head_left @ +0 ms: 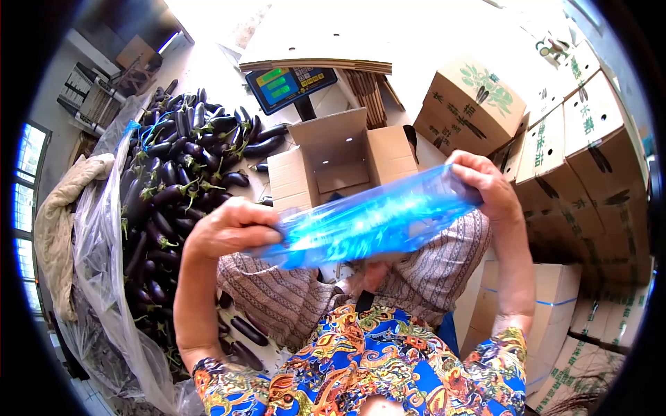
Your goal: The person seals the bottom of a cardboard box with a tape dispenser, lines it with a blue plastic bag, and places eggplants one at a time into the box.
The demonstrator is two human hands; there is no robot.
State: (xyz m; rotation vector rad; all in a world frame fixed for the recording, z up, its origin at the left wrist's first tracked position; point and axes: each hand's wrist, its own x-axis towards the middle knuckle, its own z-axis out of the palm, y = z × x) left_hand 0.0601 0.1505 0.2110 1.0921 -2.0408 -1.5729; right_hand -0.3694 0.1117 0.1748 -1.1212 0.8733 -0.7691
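A blue translucent plastic bag (368, 218) is stretched between my two hands above my lap. My left hand (236, 229) grips one end, thumb pressed against the fingers. At the other end my right hand (479, 182) pinches the plastic, held a little higher. Just beyond the bag stands an open cardboard box (340, 156) with its flaps up; the bag hides its near side and part of its bottom. To the left of my left hand lies a large heap of dark purple eggplants (184, 173).
Behind the open box is a scale display (288, 84) with green readouts. Flat cardboard sheets (316, 59) lie at the back. Printed cartons (472, 107) are stacked on the right. Clear plastic sheeting (104, 256) edges the heap. Several loose eggplants (248, 331) lie beside my leg.
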